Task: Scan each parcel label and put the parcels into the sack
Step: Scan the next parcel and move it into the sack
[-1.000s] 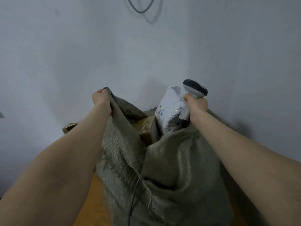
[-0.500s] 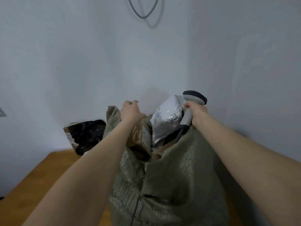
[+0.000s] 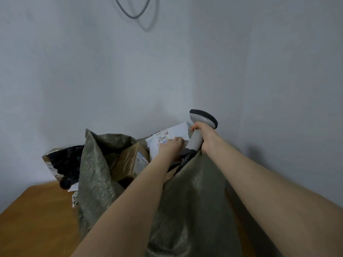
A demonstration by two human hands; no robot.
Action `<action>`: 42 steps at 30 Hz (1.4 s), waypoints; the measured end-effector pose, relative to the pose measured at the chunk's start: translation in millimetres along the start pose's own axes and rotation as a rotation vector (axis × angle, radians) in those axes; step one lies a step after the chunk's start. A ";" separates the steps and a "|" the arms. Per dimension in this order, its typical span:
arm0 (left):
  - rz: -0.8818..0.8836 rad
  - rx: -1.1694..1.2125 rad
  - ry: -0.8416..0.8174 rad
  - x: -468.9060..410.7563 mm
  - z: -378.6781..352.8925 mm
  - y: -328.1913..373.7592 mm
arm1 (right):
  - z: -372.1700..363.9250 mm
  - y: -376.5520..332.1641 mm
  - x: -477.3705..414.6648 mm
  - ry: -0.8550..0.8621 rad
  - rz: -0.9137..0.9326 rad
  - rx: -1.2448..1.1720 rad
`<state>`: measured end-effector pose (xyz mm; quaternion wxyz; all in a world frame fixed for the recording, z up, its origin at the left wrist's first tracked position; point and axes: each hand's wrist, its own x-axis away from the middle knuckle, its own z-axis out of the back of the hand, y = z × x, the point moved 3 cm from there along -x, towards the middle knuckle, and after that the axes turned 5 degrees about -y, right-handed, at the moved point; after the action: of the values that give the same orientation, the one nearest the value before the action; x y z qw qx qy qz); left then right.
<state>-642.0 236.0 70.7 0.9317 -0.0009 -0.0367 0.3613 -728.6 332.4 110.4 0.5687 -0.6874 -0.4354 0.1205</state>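
Both your hands are at the mouth of the sack [image 3: 187, 197].
The white parcel [image 3: 176, 131] stands in the sack's top beside a brown box [image 3: 130, 161]. Its label [image 3: 163, 136] shows a barcode, but the print is too small to read. Your left hand [image 3: 171, 145] lies on it, fingers bent; I cannot tell whether they pinch it. Your right hand [image 3: 205, 135] is wrapped round the scanner [image 3: 203, 117].

A brown wooden table [image 3: 37, 219] fills the lower left, its top smooth and matt. Behind it two plain pale grey walls [image 3: 74, 80] meet in a corner right of centre. High on the left-hand wall hangs a loop of thin grey cable [image 3: 133, 15], with its soft shadow just beside it.
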 end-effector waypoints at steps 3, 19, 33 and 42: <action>0.023 -0.071 0.110 -6.6 -2.4 4.1 | 6.7 0.0 -1.0 0.020 0.004 -0.046; -0.094 0.199 -0.405 22.8 -12.2 -13.3 | 37.7 2.2 0.9 0.171 0.052 -0.020; 0.388 -0.192 -0.191 96.4 53.0 -114.9 | -39.5 -25.1 48.4 -0.079 0.135 0.227; 0.669 -0.099 -0.434 170.3 -8.9 -195.3 | -51.1 78.0 38.6 -0.131 -0.177 0.769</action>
<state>-384.5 206.6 78.9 0.7322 0.0186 -0.2476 0.6343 -636.0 328.2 70.5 0.7637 -0.3752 -0.4513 0.2689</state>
